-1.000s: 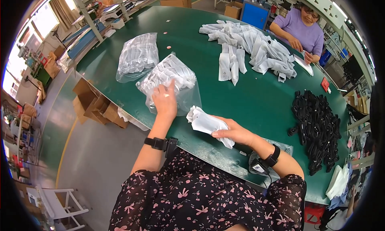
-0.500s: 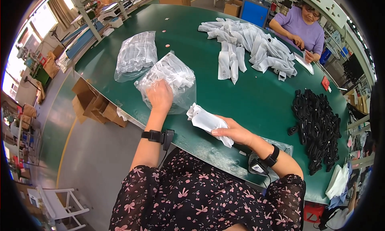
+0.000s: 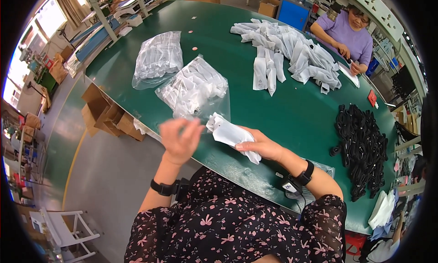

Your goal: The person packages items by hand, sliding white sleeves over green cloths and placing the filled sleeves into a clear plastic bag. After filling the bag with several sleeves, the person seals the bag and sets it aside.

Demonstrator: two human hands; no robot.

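Note:
My right hand grips a small bundle of white, frosted plastic packets, thumb on top, above the near edge of the green table. Left of the bundle, my left hand is lifted with its fingers apart, blurred by motion; nothing shows in it. Just beyond it lies a clear plastic bag with several white packets inside, its loose mouth toward me. A second filled clear bag rests farther left.
A heap of white packets covers the far middle of the green table. Coiled black cables are piled at the right. Across the table a co-worker handles a white packet. Open cardboard boxes stand below the left edge.
My left hand has come out of the nearer bag and drawn back toward me, its fingers spreading. My right hand still holds the bundle, shifted slightly left.

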